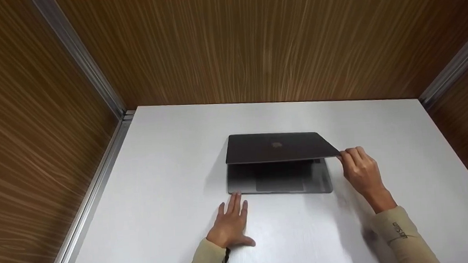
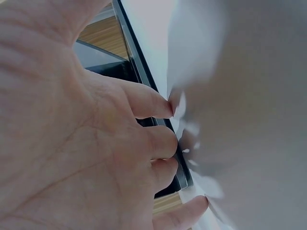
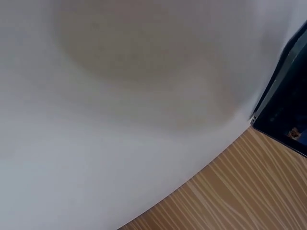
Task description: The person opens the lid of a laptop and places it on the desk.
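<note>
A dark grey laptop (image 1: 259, 148) stands half folded on the white table, its lid tilted over the keyboard base (image 1: 243, 183). The fingers of my right hand (image 1: 361, 170) pinch the lid's near right corner. In the head view my left hand (image 1: 228, 225) lies with fingers spread, its fingertips at the base's front edge near the left corner. The left wrist view shows that palm, with the laptop's edge (image 2: 139, 62) behind the fingers. In the right wrist view part of the laptop (image 3: 280, 103) shows at the right edge; the right hand itself is out of that view.
The white table (image 1: 171, 172) extends around the laptop on all sides. Wood-grain panels (image 1: 229, 46) rise behind it and at both sides, with metal strips (image 1: 87, 63) along the corners.
</note>
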`<state>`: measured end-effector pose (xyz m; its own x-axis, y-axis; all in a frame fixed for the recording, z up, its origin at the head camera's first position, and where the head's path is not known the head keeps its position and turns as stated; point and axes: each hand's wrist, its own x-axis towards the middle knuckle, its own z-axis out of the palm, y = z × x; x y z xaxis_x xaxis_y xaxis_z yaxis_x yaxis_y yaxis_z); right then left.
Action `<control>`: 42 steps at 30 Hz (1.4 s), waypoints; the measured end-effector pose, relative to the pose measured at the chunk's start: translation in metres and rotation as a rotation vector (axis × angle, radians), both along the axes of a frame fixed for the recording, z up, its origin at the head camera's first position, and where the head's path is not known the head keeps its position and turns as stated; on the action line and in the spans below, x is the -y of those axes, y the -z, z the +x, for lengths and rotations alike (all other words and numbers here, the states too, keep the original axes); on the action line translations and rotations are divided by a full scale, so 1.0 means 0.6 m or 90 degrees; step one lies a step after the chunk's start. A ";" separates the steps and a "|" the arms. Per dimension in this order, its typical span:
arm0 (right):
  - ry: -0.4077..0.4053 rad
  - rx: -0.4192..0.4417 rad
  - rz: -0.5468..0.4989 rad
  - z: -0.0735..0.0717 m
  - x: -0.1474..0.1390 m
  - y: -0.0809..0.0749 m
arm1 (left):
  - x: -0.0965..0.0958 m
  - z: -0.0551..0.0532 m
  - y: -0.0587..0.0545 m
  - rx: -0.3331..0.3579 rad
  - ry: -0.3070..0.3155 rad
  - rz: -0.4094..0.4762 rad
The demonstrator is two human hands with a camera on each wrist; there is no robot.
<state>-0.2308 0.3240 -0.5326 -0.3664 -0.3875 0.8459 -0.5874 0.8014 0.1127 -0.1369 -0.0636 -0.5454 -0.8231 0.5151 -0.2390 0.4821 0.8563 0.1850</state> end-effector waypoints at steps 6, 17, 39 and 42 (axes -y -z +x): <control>0.007 0.008 -0.015 -0.006 0.000 -0.007 | -0.001 0.000 -0.003 0.005 0.003 0.010; 0.020 0.009 -0.038 -0.013 0.002 -0.019 | -0.001 0.003 -0.008 0.011 0.002 0.013; 0.047 0.060 -0.060 -0.016 0.003 -0.045 | -0.004 0.007 -0.004 0.001 0.009 0.008; 0.055 0.061 -0.060 -0.017 0.003 -0.048 | -0.005 0.007 -0.004 -0.017 0.019 -0.010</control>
<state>-0.2408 0.3221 -0.5040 -0.4756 -0.2721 0.8365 -0.5200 0.8540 -0.0179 -0.1326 -0.0605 -0.5428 -0.8137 0.5357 -0.2258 0.5118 0.8443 0.1590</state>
